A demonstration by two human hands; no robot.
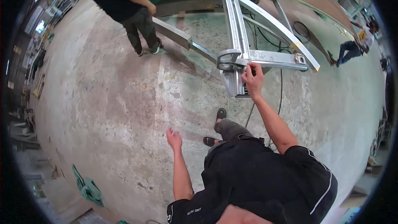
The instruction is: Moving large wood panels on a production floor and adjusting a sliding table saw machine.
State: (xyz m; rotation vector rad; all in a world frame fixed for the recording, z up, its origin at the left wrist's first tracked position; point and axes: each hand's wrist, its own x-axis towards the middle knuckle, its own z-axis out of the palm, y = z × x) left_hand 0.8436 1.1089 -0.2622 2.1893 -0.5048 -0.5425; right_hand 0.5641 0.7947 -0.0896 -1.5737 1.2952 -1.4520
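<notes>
The right hand touches the long silver metal rail, perhaps steadying it; its fingers' hold is unclear. The left hand hangs free, fingers apart.

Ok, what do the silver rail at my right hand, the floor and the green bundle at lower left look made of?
Silver rail: probably aluminium, satin-finished, judging by its grey sheen and long grooves. Floor: likely concrete, worn, given the mottled grey patches. Green bundle: perhaps cloth, crumpled in folds; plastic is possible.
</notes>
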